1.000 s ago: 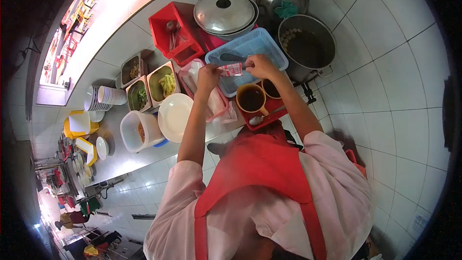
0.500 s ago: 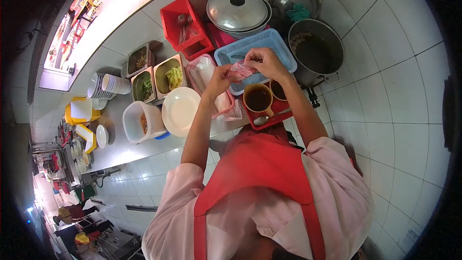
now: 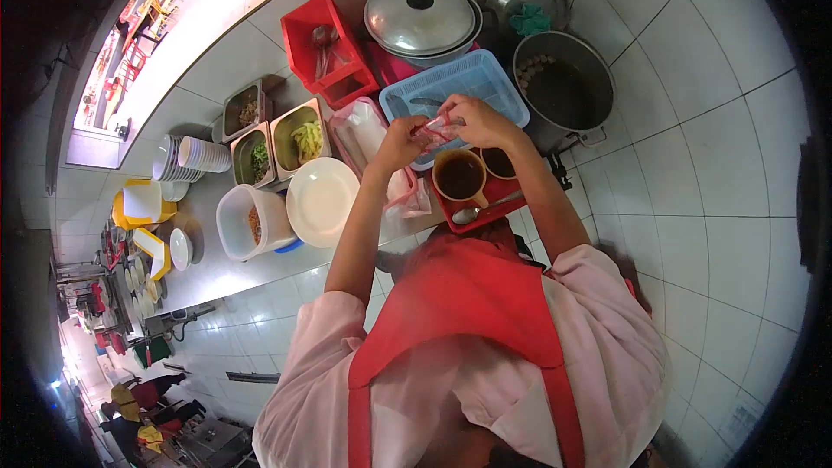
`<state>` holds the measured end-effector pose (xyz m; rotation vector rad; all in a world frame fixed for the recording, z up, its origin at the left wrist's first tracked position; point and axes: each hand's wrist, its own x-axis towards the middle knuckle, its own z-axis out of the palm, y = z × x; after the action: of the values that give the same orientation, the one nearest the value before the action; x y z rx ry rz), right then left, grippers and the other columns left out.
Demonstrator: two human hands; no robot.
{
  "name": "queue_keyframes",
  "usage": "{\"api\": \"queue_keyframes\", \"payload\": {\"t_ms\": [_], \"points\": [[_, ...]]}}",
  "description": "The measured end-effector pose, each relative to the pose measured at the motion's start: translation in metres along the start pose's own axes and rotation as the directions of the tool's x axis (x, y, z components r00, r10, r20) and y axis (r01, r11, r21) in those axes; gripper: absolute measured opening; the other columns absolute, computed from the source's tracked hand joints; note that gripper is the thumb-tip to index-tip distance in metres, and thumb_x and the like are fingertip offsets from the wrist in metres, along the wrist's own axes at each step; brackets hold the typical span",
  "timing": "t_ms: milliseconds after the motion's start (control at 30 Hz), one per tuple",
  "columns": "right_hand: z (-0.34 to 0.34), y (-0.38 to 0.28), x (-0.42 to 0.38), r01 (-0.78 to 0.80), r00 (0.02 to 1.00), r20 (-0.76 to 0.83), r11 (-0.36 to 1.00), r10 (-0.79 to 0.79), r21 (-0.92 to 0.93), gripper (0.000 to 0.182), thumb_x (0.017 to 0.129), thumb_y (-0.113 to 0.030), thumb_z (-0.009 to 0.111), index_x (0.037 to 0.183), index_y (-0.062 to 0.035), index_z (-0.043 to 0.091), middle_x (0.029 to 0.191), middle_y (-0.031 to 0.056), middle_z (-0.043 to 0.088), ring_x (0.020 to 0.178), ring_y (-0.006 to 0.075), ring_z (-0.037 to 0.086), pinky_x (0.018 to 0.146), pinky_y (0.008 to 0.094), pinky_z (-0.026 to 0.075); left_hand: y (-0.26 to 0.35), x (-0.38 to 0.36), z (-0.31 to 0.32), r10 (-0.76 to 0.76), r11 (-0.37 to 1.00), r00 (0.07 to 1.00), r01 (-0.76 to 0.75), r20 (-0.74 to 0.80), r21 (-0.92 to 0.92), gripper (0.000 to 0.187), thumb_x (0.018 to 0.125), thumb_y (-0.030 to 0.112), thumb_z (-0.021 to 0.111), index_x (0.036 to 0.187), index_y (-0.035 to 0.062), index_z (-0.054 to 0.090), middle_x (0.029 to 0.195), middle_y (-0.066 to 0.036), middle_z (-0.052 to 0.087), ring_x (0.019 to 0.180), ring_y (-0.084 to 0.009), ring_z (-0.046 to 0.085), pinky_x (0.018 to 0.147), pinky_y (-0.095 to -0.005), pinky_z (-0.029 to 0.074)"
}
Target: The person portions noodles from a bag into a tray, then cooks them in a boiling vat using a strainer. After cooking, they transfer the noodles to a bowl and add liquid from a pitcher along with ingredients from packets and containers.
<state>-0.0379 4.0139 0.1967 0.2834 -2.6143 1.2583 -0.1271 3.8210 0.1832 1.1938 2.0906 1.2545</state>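
A small clear plastic bag with pink-red markings [image 3: 438, 129] is stretched between my two hands. My left hand [image 3: 400, 144] pinches its left side, and the fingers of my right hand [image 3: 479, 121] are closed on its right side. Behind them sits a light-blue plastic basket [image 3: 485, 78] with a dark utensil inside. Just below the bag, a mug of dark liquid [image 3: 459, 176] stands on a red tray [image 3: 487, 211], beside a second dark-filled cup [image 3: 497, 162]. A metal spoon [image 3: 465, 216] lies at the tray's front. What the bag contains, if anything, I cannot make out.
Left of my left forearm are a white plate [image 3: 322, 202], a clear tub [image 3: 251, 221] and metal pans of chopped food [image 3: 299, 140]. A large pot of broth [image 3: 565, 87] stands right, a lidded pot [image 3: 422, 22] and red bin [image 3: 322, 43] behind.
The plastic bag looks more gathered between my fingers, and my hands are slightly closer together. The whole view has shifted a little.
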Motion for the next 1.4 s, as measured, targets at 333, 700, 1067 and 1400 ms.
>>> {"api": "queue_keyframes", "payload": {"t_ms": [333, 700, 1067, 1400], "points": [[-0.002, -0.006, 0.0, -0.111, 0.984, -0.115, 0.97, 0.139, 0.218, 0.013, 0.069, -0.009, 0.075, 0.075, -0.0001, 0.067, 0.089, 0.0099, 0.066, 0.083, 0.0213, 0.063, 0.074, 0.0324, 0.049, -0.004, 0.001, 0.0, 0.057, 0.997, 0.995, -0.061, -0.077, -0.05, 0.022, 0.068, -0.006, 0.066, 0.089, -0.0028, 0.061, 0.067, -0.007, 0.055, 0.066, -0.012, 0.05, 0.063, -0.028, 0.043], [-0.03, -0.016, 0.004, -0.155, 0.952, -0.172, 0.886, 0.252, 0.436, 0.008, 0.081, -0.005, 0.066, 0.083, 0.0014, 0.063, 0.09, 0.0065, 0.064, 0.082, 0.013, 0.061, 0.075, 0.0282, 0.049, -0.026, 0.01, 0.007, 0.072, 0.995, 0.992, -0.079, -0.105, -0.059, 0.02, 0.067, -0.008, 0.065, 0.086, -0.0034, 0.061, 0.068, -0.008, 0.058, 0.066, -0.0131, 0.052, 0.063, -0.0301, 0.044], [-0.034, -0.028, 0.005, -0.111, 0.99, -0.089, 0.994, 0.111, 0.001, 0.014, 0.075, -0.007, 0.063, 0.087, -0.0048, 0.07, 0.072, 0.0139, 0.065, 0.066, 0.0235, 0.062, 0.063, 0.0346, 0.047, -0.011, 0.009, 0.005, 0.07, 0.991, 0.983, -0.088, -0.171, -0.102, 0.023, 0.067, -0.008, 0.063, 0.09, -0.0041, 0.061, 0.071, -0.012, 0.06, 0.065, -0.0167, 0.055, 0.063, -0.0304, 0.045], [-0.018, -0.026, 0.013, -0.14, 0.989, 0.021, 0.978, 0.145, -0.153, 0.017, 0.072, -0.022, 0.064, 0.078, -0.0063, 0.066, 0.076, 0.0221, 0.062, 0.074, 0.0391, 0.061, 0.066, 0.0448, 0.047, 0.01, 0.007, -0.001, 0.129, 0.986, 0.984, -0.113, -0.126, 0.126, 0.026, 0.065, -0.008, 0.063, 0.09, -0.0032, 0.065, 0.075, -0.017, 0.062, 0.068, -0.023, 0.061, 0.066, -0.0318, 0.047]]}}
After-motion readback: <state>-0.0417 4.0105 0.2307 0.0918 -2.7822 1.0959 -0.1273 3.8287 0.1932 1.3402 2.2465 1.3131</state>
